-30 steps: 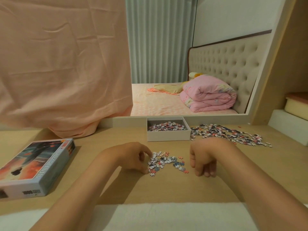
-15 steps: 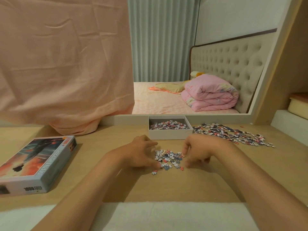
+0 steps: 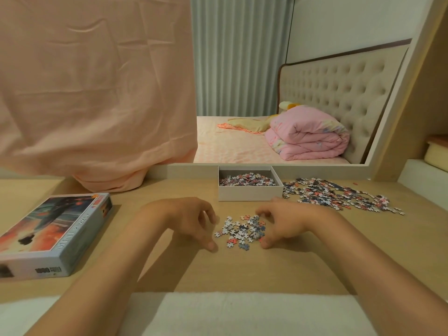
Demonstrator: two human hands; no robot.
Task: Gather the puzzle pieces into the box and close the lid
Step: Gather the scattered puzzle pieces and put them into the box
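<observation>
Wooden table point(image 3: 242, 270) holds three lots of pieces: one small pile point(image 3: 242, 230) between my two hands, one wide scatter point(image 3: 339, 195) at two o'clock just beside the box point(image 3: 251, 194), and one heap point(image 3: 247, 180) inside that white box at twelve. My left hand point(image 3: 191, 219) and right hand point(image 3: 288, 224) flank the pile, fingers loosely curved, gripping nothing. One lid point(image 3: 48, 226) lies at nine o'clock.

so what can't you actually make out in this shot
Head view only:
- box: its near wall hides how deep the pieces lie.
- lid: left corner cut off by the frame edge; side print too blurred to read.
- left hand and right hand: curled fingers hide whether they pinch any of the small pile.
</observation>
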